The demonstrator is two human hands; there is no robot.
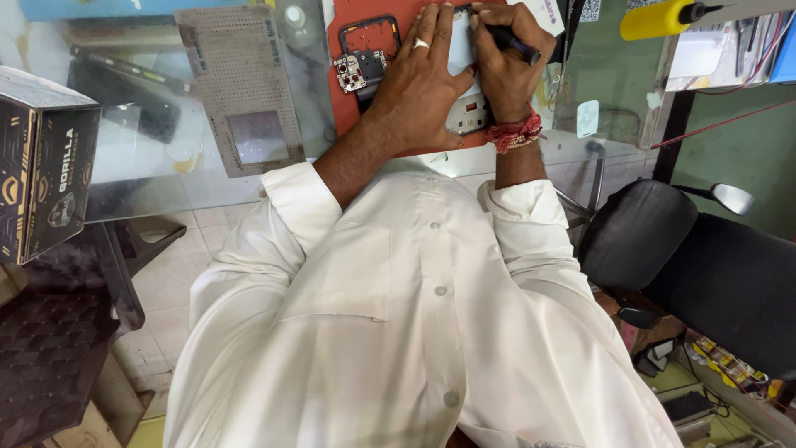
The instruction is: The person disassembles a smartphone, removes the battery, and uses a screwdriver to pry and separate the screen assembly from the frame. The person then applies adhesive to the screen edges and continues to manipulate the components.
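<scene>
- Head view: your left hand [420,79] lies flat, palm down, pinning the opened phone [464,104] to the orange work mat [344,91].
- Your right hand [506,62] pinches a dark screwdriver [516,43], tip at the phone's far edge.
- Just left of the phone lies its black frame with circuit board [365,58].
- Seemingly you're mid-disassembly, working a fastener; next calls for steady downward pressure and a firm hold.

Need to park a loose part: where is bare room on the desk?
Bare glass between the black box and grey stencil. The red mat is crowded: opened phone, left hand, right hand with tool.
</scene>
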